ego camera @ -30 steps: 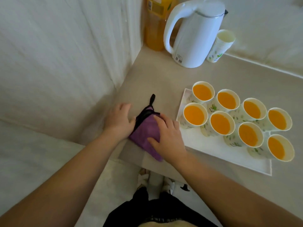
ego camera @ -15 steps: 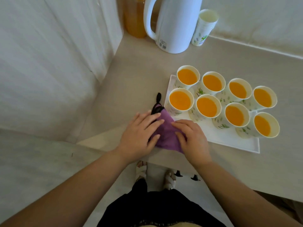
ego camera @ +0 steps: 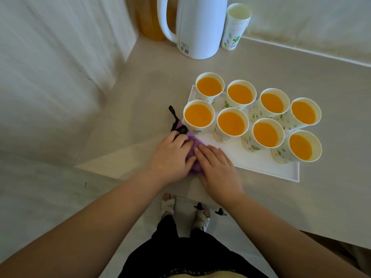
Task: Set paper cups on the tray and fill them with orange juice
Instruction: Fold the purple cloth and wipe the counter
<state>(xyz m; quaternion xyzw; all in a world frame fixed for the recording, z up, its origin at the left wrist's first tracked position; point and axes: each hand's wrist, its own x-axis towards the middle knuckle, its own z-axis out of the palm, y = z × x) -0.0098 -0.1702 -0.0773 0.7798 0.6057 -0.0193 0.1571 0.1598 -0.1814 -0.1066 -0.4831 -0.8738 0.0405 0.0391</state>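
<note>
Pale bench (ego camera: 140,93) by the wall: my cloth (ego camera: 191,155) has slid right to the tray (ego camera: 261,169) corner, both hands flat on it, left hand (ego camera: 170,155), right hand (ego camera: 217,167). All 8 cups (ego camera: 230,123) sit filled on the tray; I judge only wiping remains.

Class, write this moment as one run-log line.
cups: eight filled, on tray | left hand, right hand: pressing purple cloth at tray's corner | spare cups: stacked beside kettle
</note>
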